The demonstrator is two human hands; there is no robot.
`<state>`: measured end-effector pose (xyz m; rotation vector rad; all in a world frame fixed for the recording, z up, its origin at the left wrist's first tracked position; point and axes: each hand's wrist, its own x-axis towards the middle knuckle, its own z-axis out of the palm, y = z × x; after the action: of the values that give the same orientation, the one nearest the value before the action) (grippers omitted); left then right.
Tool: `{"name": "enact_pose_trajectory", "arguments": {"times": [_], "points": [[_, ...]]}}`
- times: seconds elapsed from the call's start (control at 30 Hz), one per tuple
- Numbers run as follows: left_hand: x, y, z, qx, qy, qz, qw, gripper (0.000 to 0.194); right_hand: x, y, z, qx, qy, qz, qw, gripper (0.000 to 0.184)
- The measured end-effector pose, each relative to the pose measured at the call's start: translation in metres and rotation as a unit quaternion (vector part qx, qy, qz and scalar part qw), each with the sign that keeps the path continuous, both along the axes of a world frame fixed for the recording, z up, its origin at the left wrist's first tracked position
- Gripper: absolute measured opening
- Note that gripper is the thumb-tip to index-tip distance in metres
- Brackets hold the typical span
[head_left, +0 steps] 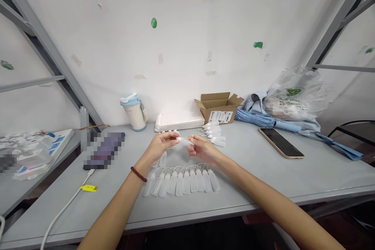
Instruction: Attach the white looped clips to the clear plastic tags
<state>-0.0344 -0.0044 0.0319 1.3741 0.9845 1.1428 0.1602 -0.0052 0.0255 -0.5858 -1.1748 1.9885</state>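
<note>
Between my two hands is a small translucent squeeze bottle (pixel 186 141) with a white cap, held tilted above the desk. My left hand (pixel 161 147), with a dark red bead bracelet at its wrist, pinches the cap end. The fingers of my right hand (pixel 203 150) are closed on the bottle's body. Below them, several similar bottles (pixel 178 184) lie in a row, thin white cords or tubes looping from their caps. One more bottle (pixel 163 159) lies partly behind my left hand. Another cluster of bottles (pixel 215 133) lies behind my right hand.
At the back stand an open cardboard box (pixel 222 111), a stack of white trays or cards (pixel 179 120) and a blue-lidded cup (pixel 133 113). Phones lie left (pixel 105 150) and right (pixel 280 142). A folded blue umbrella (pixel 263 119) and plastic bag (pixel 295 97) sit back right.
</note>
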Motion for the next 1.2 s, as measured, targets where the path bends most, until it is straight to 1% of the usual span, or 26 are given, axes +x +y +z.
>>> {"name": "enact_pose_trajectory", "arguments": {"times": [0.07,0.17,0.3,0.37,0.5,0.6,0.7,0.8,0.9,0.97,1.07,1.2], "points": [[0.0004,-0.0012,0.0017,0.003,-0.001,-0.005,1.000,0.024,0.0000,-0.0005,0.0013,0.000,-0.004,-0.003,1.000,0.028],[0.0037,-0.0040,0.0049,-0.012,-0.012,-0.014,1.000,0.023,0.0002,-0.0006,0.0012,0.008,-0.009,-0.003,1.000,0.027],[0.0071,-0.0057,0.0061,-0.022,0.039,0.010,0.999,0.029,0.0013,0.0001,-0.0012,0.019,-0.013,0.003,1.000,0.026],[0.0064,-0.0048,0.0051,-0.013,0.058,0.009,0.998,0.028,0.0019,0.0005,-0.0021,0.018,-0.016,0.003,1.000,0.026],[0.0034,-0.0027,0.0040,0.028,0.062,-0.022,0.997,0.025,0.0024,0.0009,-0.0024,0.011,-0.019,-0.006,1.000,0.025],[0.0038,-0.0038,0.0055,0.047,0.066,-0.023,0.996,0.025,0.0021,0.0010,-0.0017,0.007,-0.021,-0.019,1.000,0.026],[0.0066,-0.0057,0.0067,0.010,0.079,-0.006,0.997,0.029,0.0018,0.0005,-0.0006,0.011,-0.024,-0.024,0.999,0.027],[0.0084,-0.0059,0.0056,-0.040,0.113,0.011,0.993,0.041,0.0017,-0.0004,0.0005,0.019,-0.030,-0.030,0.999,0.027],[0.0082,-0.0049,0.0031,-0.072,0.127,-0.007,0.989,0.047,0.0014,-0.0011,0.0005,0.031,-0.040,-0.039,0.998,0.029],[0.0078,-0.0045,0.0019,-0.077,0.127,-0.012,0.989,0.047,0.0009,-0.0012,-0.0003,0.045,-0.048,-0.050,0.997,0.031],[0.0081,-0.0047,0.0014,-0.072,0.125,-0.003,0.989,0.045,0.0004,-0.0007,-0.0019,0.072,-0.057,-0.072,0.993,0.033],[0.0091,-0.0050,0.0025,-0.072,0.119,0.010,0.990,0.044,0.0009,0.0004,-0.0033,0.089,-0.068,-0.065,0.992,0.033]]}}
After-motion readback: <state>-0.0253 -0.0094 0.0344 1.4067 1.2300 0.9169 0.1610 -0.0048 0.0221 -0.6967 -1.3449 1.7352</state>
